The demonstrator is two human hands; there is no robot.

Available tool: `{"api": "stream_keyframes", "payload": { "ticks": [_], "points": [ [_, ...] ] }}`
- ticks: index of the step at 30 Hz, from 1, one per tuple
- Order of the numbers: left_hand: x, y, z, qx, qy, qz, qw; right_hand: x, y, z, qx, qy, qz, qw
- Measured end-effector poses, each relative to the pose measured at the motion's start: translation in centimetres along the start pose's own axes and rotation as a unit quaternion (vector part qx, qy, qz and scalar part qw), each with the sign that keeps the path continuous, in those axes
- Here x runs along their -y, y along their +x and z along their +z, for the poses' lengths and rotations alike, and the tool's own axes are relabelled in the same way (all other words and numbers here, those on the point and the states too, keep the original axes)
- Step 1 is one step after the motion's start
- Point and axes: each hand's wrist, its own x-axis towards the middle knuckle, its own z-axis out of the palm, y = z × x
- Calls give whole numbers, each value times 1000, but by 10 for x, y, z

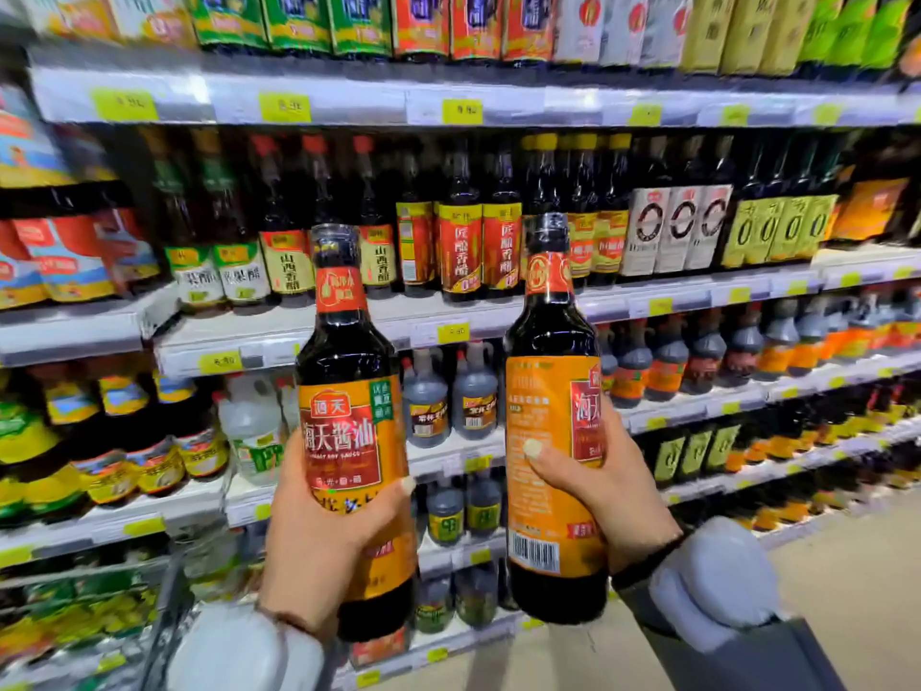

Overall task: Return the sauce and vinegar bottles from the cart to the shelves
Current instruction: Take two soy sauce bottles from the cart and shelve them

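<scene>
Two bottles: one in each hand, both upright, necks pointing to the top of the frame, held side by side but apart at centre frame.
Left hand (319,531): wrapped around the lower label of the left soy sauce bottle (351,421), thumb across the front, fingers curled behind; front label faces the camera.
Right hand (598,496): clasped around the right soy sauce bottle (553,441) from its right side, thumb pressed on the orange label; this bottle is turned so the barcode side shows.
Cart (149,615): wire frame at lower left of the frame, below and beside the left forearm; contents too blurred to name.
Shelves (448,311): straight ahead beyond both bottles, rows running left to right across the frame.
Nearest shelf edge: the middle tier sits just behind the bottle necks in the picture; the tiers below lie behind the bottle bodies.
Matching stock: I cannot tell which row holds the same orange-labelled bottles.
Key relation: long axes are already vertical, as the shelved bottles stand, so the move is likely a forward reach with no turning.
Nearer hand: both look about equally close to the shelving; the left bottle is nearer the cart side.
</scene>
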Motion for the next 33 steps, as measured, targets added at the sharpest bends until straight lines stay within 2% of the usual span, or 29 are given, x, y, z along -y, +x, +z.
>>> {"api": "stream_keyframes", "payload": {
  "ticks": [4, 14, 23, 33],
  "points": [
    [-7, 2, 69, -4, 13, -1, 1000, 4, 21, -61, -1, 3, -1, 1000],
    [-4, 40, 123, 34, 14, 14, 999, -9, 60, -101, -45, 15, 3, 999],
    [3, 76, 170, 30, 12, 18, 999, -16, 97, -144, -63, 11, -21, 998],
    [-7, 73, 306, -7, -18, 11, 1000, -13, 146, -270, -28, -5, -37, 999]
  ]
}}
